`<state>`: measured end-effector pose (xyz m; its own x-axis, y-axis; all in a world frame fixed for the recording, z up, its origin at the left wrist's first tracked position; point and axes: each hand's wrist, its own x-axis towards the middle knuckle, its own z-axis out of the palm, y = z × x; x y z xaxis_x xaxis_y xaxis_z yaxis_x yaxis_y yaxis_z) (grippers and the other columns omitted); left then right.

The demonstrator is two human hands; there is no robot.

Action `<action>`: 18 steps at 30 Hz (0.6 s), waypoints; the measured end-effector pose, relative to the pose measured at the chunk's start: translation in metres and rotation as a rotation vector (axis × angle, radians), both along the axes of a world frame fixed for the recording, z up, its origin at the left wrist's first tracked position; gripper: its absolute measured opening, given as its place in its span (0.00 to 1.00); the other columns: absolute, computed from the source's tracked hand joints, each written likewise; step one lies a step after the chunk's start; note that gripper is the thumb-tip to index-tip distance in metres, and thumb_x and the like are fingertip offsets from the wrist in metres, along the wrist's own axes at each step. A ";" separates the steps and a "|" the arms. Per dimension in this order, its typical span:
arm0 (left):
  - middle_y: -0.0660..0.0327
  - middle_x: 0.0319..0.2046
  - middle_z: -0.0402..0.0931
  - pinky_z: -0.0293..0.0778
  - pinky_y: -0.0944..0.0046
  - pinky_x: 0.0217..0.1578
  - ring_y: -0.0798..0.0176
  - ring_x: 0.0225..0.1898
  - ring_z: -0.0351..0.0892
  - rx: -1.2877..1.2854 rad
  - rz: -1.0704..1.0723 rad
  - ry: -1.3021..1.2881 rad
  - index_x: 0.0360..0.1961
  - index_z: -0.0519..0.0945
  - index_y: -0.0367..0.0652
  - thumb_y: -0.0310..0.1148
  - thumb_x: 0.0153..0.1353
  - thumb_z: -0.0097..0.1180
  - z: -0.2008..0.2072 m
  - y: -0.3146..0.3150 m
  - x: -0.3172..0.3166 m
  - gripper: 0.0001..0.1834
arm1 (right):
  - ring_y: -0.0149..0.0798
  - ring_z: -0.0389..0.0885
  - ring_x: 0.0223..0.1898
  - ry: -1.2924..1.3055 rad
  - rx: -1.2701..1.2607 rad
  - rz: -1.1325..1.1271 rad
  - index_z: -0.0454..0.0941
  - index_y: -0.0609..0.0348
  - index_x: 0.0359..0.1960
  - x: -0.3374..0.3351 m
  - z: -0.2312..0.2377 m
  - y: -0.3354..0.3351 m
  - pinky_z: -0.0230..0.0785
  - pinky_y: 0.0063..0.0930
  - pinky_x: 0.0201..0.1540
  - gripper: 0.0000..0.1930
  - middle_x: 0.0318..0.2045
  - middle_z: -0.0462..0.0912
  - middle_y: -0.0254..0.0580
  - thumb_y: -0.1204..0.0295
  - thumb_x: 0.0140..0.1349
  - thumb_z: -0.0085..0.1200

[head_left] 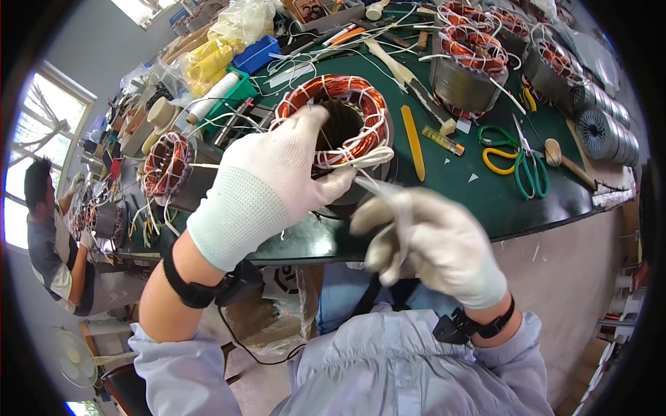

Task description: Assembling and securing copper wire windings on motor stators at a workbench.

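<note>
A motor stator (347, 111) with copper windings bound in white cord stands on the dark green table (485, 194) in front of me. My left hand (277, 173), in a white knit glove, rests on the stator's near rim, thumb pressing the white cord bundle (361, 161). My right hand (430, 236), also gloved and blurred by motion, sits just below the table edge and pinches a thin white strand that runs up to the stator.
Green and yellow scissors (517, 156), a yellow flat stick (413, 142), a wooden mallet (569, 163) and more stators (472, 62) lie to the right and behind. Another stator (166, 166) sits at left. A person (55, 243) works at far left.
</note>
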<state>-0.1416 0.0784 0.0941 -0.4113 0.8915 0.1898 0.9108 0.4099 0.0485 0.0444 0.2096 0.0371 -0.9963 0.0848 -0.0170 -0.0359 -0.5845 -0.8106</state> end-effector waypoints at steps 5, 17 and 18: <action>0.48 0.61 0.75 0.83 0.58 0.39 0.51 0.41 0.86 0.228 0.055 0.136 0.68 0.65 0.39 0.50 0.51 0.70 -0.022 -0.006 0.002 0.47 | 0.42 0.81 0.41 0.417 1.575 -0.824 0.84 0.58 0.43 -0.077 0.035 0.032 0.75 0.34 0.42 0.13 0.39 0.81 0.48 0.64 0.62 0.60; 0.41 0.69 0.62 0.83 0.56 0.42 0.44 0.52 0.83 0.541 0.088 0.016 0.76 0.50 0.42 0.41 0.44 0.76 -0.024 -0.008 0.019 0.62 | 0.57 0.72 0.44 0.439 1.717 -0.846 0.81 0.63 0.37 -0.028 0.036 -0.003 0.64 0.47 0.51 0.10 0.43 0.78 0.53 0.74 0.54 0.61; 0.42 0.67 0.66 0.82 0.54 0.44 0.44 0.51 0.83 0.547 0.146 -0.046 0.76 0.49 0.43 0.41 0.44 0.76 -0.025 -0.008 0.020 0.62 | 0.57 0.72 0.49 0.268 1.773 -0.652 0.81 0.62 0.35 0.010 0.034 -0.010 0.62 0.48 0.56 0.09 0.44 0.77 0.53 0.73 0.52 0.59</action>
